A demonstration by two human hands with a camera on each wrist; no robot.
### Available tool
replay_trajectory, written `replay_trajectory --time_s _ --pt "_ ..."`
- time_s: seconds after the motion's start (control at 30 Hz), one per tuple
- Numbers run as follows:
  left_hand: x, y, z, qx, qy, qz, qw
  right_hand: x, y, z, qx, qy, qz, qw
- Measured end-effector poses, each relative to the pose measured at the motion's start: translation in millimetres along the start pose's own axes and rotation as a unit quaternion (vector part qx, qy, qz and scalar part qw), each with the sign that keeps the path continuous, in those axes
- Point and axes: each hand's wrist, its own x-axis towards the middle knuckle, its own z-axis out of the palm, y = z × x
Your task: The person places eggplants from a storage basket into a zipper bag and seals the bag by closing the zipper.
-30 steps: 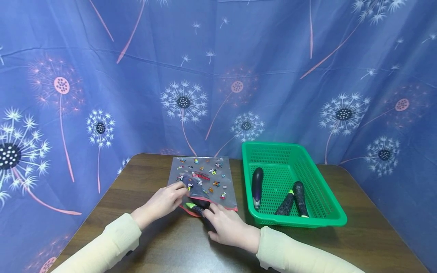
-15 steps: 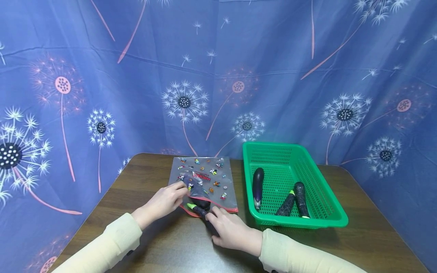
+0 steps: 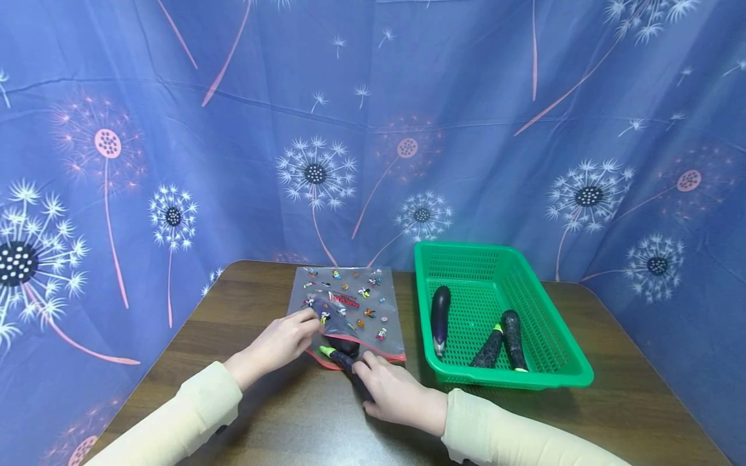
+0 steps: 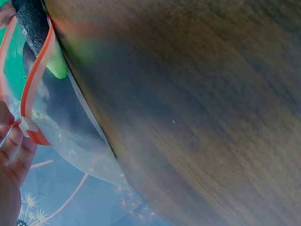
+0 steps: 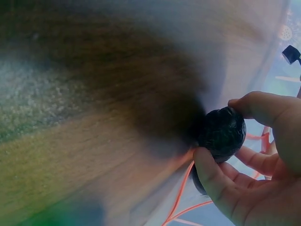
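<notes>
A clear zip bag with cartoon prints and a red-edged mouth lies flat on the table. My left hand pinches the left side of that mouth; in the left wrist view the fingers are at its red strip. My right hand holds a dark, wrinkled eggplant between thumb and fingers. The green stem end of this eggplant points into the bag's mouth, and its blunt end shows in the right wrist view. Another dark eggplant lies inside the bag, partly covered by the printed film.
To the right stands a green basket. In it lie a smooth eggplant and two wrinkled ones, a green-tipped eggplant and a darker eggplant. A blue dandelion-print cloth hangs behind the wooden table.
My right hand has shifted slightly right and toward me with the wrinkled eggplant, so more of its length shows. The left hand keeps its place at the bag's mouth.
</notes>
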Motion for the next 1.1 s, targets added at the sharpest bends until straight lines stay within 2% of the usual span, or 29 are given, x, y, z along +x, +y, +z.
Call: replay_trajectory --time_s 0.67,0.9,1.1 --pt "4.2 -1.8 2.5 -0.003 -0.004 0.004 1.0000 14.6 -3.4 -11.2 -0.039 0.031 -0.007 0.9987" --pt "4.6 -1.3 2.6 -0.004 -0.005 0.009 0.9999 23.6 -10.3 -15.1 -0.046 0.031 0.016 0.9983" --pt "4.9 -1.6 3.1 0.001 0.002 0.012 0.9999 30.2 -13.0 -10.4 -0.059 0.035 0.026 0.9973"
